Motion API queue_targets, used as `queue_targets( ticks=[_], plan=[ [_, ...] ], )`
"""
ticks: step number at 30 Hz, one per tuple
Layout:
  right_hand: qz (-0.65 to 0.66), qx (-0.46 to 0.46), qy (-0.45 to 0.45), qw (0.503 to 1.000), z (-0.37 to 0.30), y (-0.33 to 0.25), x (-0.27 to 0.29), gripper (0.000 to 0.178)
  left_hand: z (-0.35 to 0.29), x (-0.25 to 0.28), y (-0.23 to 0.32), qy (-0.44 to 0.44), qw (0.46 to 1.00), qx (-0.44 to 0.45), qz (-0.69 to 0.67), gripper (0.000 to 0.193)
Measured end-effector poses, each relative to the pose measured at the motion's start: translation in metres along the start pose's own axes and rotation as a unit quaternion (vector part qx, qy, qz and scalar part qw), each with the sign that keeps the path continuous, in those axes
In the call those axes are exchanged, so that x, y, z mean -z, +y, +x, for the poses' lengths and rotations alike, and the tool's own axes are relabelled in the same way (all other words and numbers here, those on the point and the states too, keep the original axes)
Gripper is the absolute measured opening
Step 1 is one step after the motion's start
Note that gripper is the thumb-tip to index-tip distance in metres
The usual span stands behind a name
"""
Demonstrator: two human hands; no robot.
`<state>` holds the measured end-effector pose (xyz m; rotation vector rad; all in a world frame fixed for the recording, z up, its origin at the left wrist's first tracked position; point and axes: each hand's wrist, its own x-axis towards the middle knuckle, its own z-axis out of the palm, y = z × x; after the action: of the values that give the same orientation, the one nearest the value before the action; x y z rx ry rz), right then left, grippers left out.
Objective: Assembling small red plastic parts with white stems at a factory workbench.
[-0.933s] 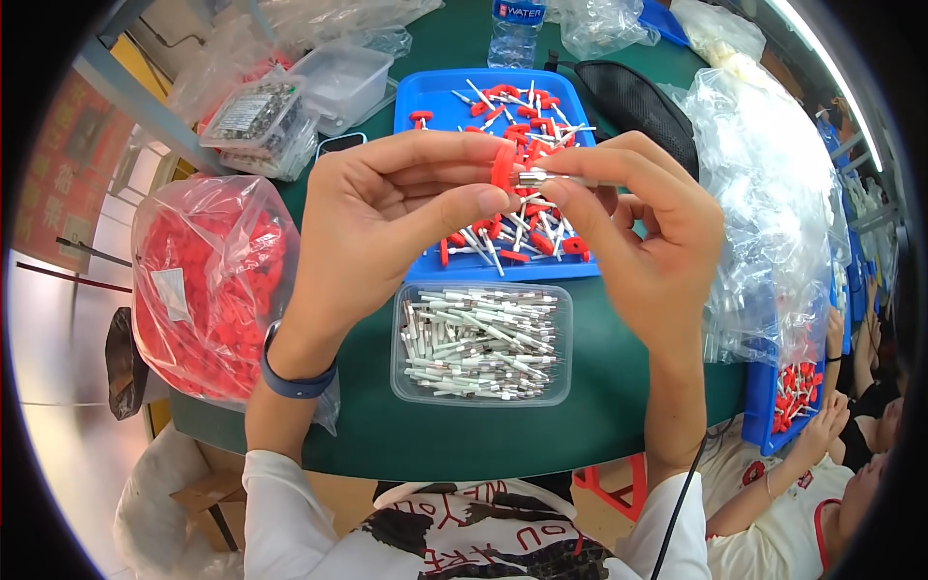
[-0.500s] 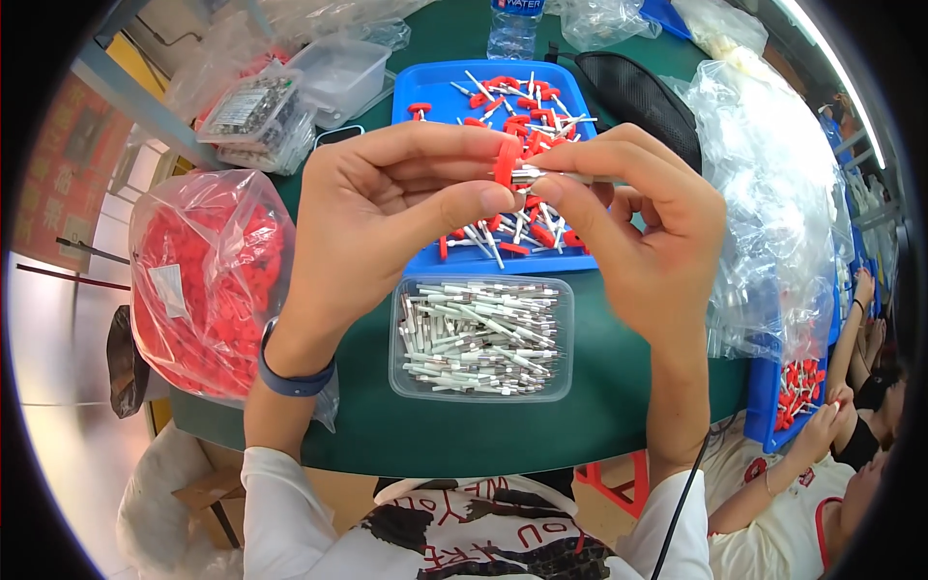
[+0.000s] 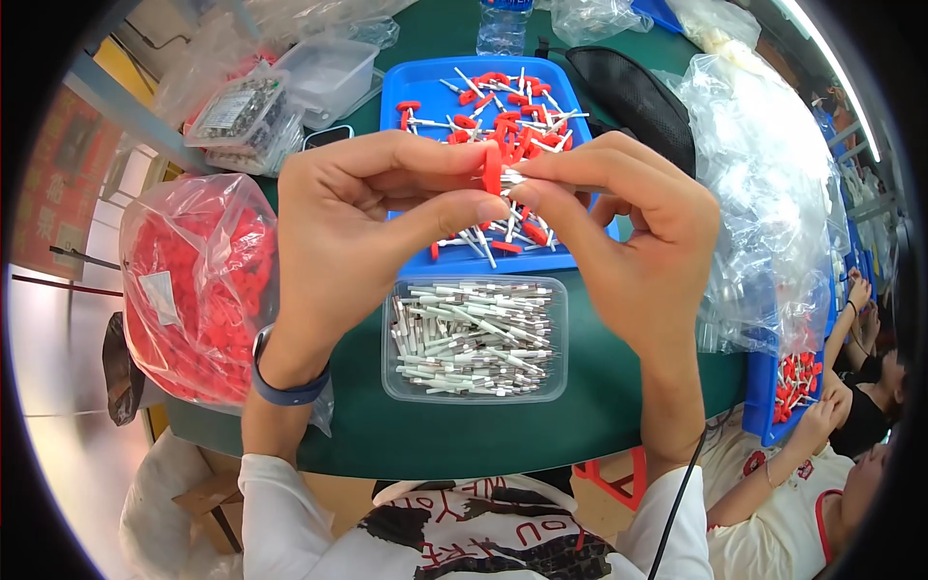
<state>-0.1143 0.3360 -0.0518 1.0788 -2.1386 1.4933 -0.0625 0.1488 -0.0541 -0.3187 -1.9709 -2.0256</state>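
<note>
Fingers of the left hand [image 3: 333, 227] pinched a flat red plastic piece [image 3: 493, 168], and the right hand [image 3: 643, 227] pinched a thin silver-white rod [image 3: 513, 178], over a blue plastic tray [image 3: 416, 81]. Both looked light and stiff, best held by the sides.

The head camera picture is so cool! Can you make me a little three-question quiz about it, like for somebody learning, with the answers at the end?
1. Pick one. What is the left hand pinching?
A) a spoon
B) a red part
C) a green leaf

2. True or false? The clear tub of white sticks sits nearer the person's body than the blue tray does.

3. Fill in the blank. The dark blue wristband is on the person's ____ wrist.

Key: 1. B; 2. True; 3. left
</note>
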Motion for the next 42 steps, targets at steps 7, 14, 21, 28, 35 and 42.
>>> queue_targets(
  ticks=[7,14,21,28,35,42],
  plan=[
    [0.072,-0.021,-0.024,0.997,-0.001,-0.001,-0.005,0.015,-0.002,0.001,-0.006,0.01,0.999,-0.029,0.032,0.022],
    [0.1,-0.052,-0.045,0.993,0.0,0.0,0.002,0.016,0.004,0.008,0.0,-0.048,0.997,-0.037,0.051,0.032],
    [0.11,-0.082,-0.047,0.989,0.0,0.002,-0.006,0.014,0.004,0.018,0.006,-0.05,0.997,-0.019,0.056,0.034],
    [-0.095,-0.059,-0.063,0.992,0.0,0.082,-0.019,0.012,-0.009,0.089,0.059,0.053,0.978,-0.187,0.082,0.026],
    [-0.398,0.009,0.001,0.917,-0.006,0.085,-0.028,0.018,-0.147,0.14,0.025,0.305,0.896,-0.124,0.297,0.011],
    [-0.216,0.018,-0.049,0.975,-0.006,0.026,-0.043,0.022,-0.167,0.157,-0.007,0.026,0.766,-0.037,0.642,0.021]
  ],
)
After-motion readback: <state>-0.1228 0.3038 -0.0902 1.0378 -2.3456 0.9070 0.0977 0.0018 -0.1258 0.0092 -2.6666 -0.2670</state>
